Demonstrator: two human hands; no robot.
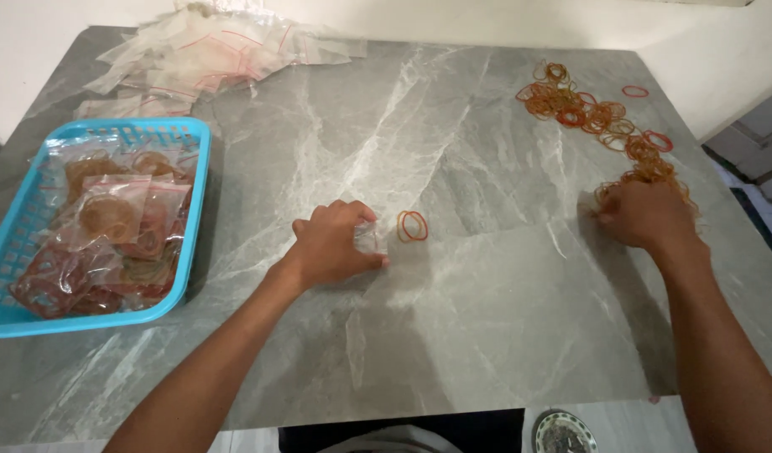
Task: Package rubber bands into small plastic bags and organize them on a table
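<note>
Head view: left hand [331,245] closed on small clear plastic bag [367,238]; two orange rubber bands [412,226] just right of it. Right hand [646,215] curled over loose band pile [646,172], grip unclear.

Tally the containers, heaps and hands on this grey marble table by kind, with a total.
Blue plastic basket of filled bags: 1
Heap of empty clear plastic zip bags: 1
Scattered heap of orange and red rubber bands: 1
Small clear bag under the left hand: 1
Rubber bands lying apart beside that bag: 2
Right hand: 1
Total: 7
</note>
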